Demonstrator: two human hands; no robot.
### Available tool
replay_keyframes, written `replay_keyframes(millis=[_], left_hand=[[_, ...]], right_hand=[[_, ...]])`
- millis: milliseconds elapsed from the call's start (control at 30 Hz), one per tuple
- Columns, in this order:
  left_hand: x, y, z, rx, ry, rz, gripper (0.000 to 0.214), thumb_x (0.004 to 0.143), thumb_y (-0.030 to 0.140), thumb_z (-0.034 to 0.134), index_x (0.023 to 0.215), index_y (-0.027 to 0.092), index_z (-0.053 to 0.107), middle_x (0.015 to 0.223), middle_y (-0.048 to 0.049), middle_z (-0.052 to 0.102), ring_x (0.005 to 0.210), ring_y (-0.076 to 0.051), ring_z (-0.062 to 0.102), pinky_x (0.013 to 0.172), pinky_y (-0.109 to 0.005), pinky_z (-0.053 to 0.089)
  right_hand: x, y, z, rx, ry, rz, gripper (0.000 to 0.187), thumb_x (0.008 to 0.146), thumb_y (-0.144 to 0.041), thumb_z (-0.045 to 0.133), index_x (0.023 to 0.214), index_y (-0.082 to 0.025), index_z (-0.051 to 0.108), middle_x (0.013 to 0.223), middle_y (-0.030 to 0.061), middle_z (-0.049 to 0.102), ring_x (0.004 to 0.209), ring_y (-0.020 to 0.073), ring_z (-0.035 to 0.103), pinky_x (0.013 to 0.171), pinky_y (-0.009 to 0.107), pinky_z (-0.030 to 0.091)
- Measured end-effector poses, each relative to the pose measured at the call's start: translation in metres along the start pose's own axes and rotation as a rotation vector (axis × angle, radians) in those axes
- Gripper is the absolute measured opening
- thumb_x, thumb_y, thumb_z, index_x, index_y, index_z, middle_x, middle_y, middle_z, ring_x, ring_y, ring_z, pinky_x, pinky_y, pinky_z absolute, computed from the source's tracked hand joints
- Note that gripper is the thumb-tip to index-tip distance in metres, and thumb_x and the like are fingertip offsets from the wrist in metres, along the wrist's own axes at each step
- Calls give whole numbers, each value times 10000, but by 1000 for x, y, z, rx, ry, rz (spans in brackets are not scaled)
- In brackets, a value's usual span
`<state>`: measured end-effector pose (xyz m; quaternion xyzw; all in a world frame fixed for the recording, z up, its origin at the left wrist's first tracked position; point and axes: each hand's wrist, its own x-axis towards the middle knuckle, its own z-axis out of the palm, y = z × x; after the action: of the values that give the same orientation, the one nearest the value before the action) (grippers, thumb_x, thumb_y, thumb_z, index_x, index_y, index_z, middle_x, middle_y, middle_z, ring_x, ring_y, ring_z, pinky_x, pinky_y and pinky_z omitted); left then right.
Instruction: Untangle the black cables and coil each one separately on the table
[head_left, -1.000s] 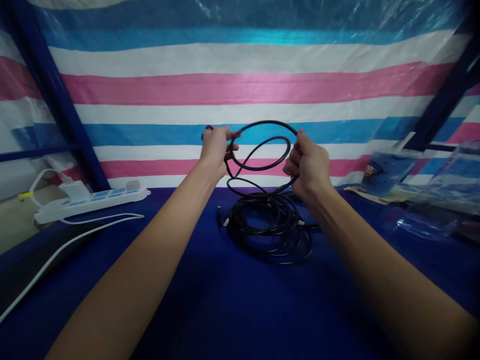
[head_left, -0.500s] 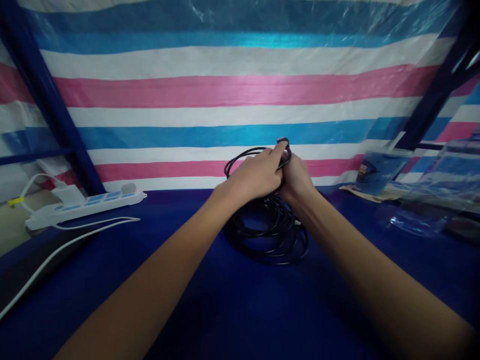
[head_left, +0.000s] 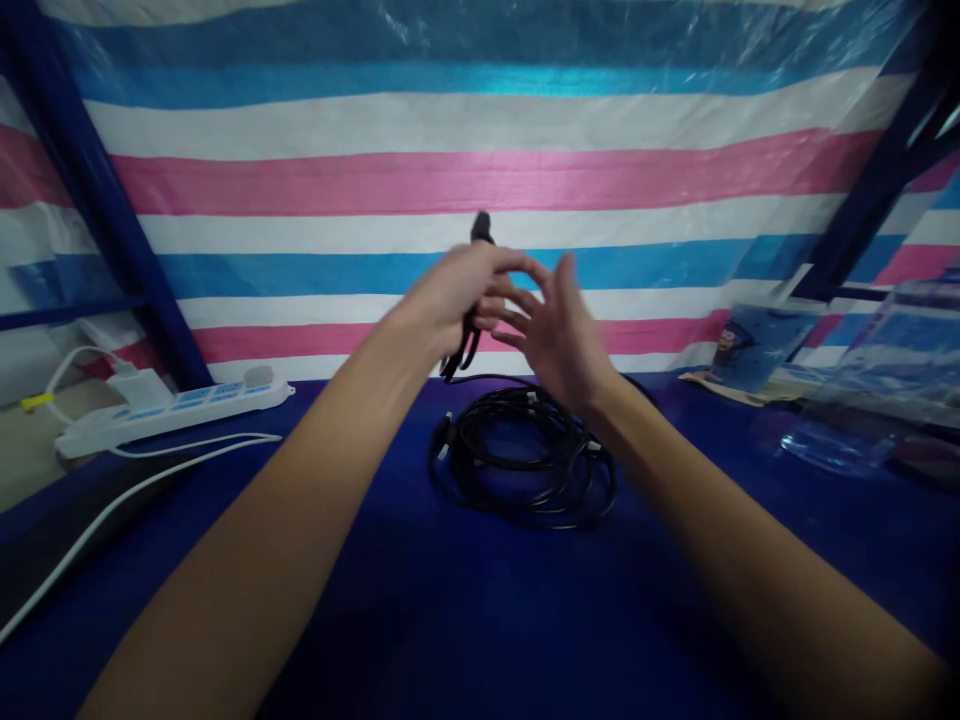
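A black cable (head_left: 481, 227) is gripped in my left hand (head_left: 461, 290), its plug end sticking up above the knuckles and a short loop hanging below the fingers. My right hand (head_left: 568, 335) is open just to the right, thumb raised and fingers apart, their tips close to or touching my left fingers. Below both hands, a loose coil of black cable (head_left: 517, 463) with small white tags lies on the blue table (head_left: 480, 600). Whether the held piece joins this coil, I cannot tell.
On the left are a white power strip (head_left: 217, 398) with a charger (head_left: 141, 388) plugged in and a white cord (head_left: 82, 545). At right stand a drink cup (head_left: 761, 345) and a clear plastic container (head_left: 885, 380). Striped sheeting (head_left: 480, 180) hangs behind.
My left hand has moved up and left with the held cable. My right hand has opened and come off the cable. More of the coil on the table shows.
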<state>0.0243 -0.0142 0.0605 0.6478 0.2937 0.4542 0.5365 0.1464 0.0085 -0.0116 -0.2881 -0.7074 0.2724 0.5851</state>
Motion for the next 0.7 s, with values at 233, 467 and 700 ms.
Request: replay_keyframes(millis=[233,467,700], left_hand=[[-43,63,-34,303,241,244,289,994,306,341,850,135,525,538,66,243,404,-22,164,370,-169,129],[-38,51,-50,551,502,230,147,907,234,444,795,150,491,579,28,390,452,-58,330,447,-209,232],[-3,-1,-22,632,144,-197,355,845,465,474,685,156,541,535,-44,494,394,-108,407,411,-249,289]], right_hand=[[-13,26,-5,-997,-130,177,513,747,-113,566,1252,-46,504,1170,251,580,1084,367,549,931,531,379],[-9,-4,6,285,-182,453,292,936,-446,382,800,-202,464,429,-79,341,360,90,361,436,232,356],[-30,0,42,-528,181,-106,382,959,-479,287,955,-179,524,639,32,538,531,143,477,535,272,321]])
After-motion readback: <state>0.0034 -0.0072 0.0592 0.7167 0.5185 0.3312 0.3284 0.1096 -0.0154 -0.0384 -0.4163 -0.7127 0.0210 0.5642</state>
